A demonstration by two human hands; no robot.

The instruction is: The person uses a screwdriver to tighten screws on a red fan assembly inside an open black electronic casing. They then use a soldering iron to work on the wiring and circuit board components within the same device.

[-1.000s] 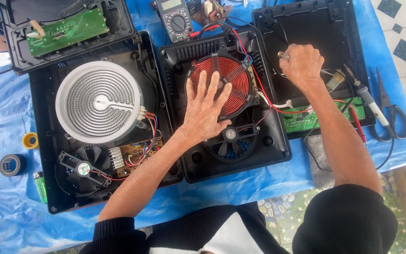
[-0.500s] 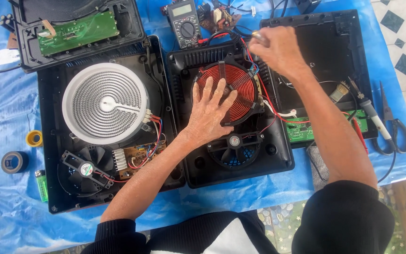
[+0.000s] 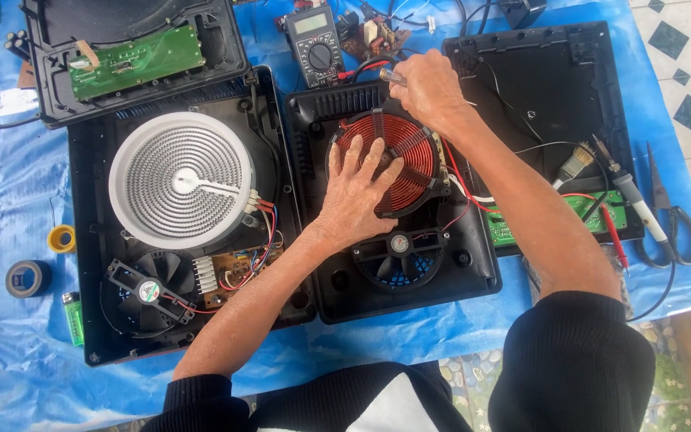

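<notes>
Copper induction coil (image 3: pixel 409 152) sits under the left hand (image 3: pixel 357 192), palm flat, fingers spread, gripping nothing. Right hand (image 3: pixel 425 88) just beyond the coil's far edge, clenched round a metal-tipped tool (image 3: pixel 389 77). Multimeter (image 3: pixel 317 44) just left of that fist.

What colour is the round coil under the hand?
Coppery red coil, seen in the head view.

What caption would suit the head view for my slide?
Left hand flat on a red induction coil, right hand gripping a metal-tipped tool at its upper edge.
</notes>
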